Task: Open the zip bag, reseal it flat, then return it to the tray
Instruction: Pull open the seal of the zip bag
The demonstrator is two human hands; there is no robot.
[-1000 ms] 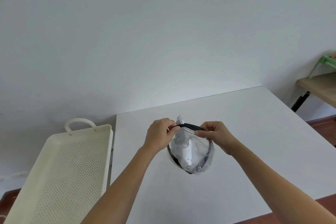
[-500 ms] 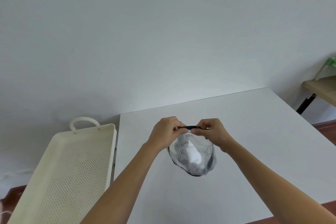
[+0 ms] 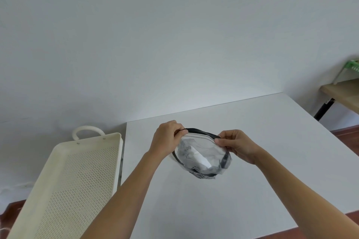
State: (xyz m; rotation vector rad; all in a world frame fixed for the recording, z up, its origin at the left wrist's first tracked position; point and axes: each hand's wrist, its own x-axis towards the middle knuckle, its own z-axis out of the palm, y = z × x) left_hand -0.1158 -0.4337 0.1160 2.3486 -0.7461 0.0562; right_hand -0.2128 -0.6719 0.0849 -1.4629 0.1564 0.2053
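Compared with the earlier frame, both hands are spread further apart along the zip bag (image 3: 202,156) rim. Left hand (image 3: 166,137) and right hand (image 3: 236,144) are pinched on it, centre frame above the table (image 3: 272,141). At lower left, the tray (image 3: 64,190) is seen.

tray (image 3: 64,180) cut off (bottom-left); zip bag (image 3: 204,157) contents unclear

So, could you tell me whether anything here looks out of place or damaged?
Nothing stands out: both hands, left and right, hold the zip bag over the table, and the tray sits beside it.
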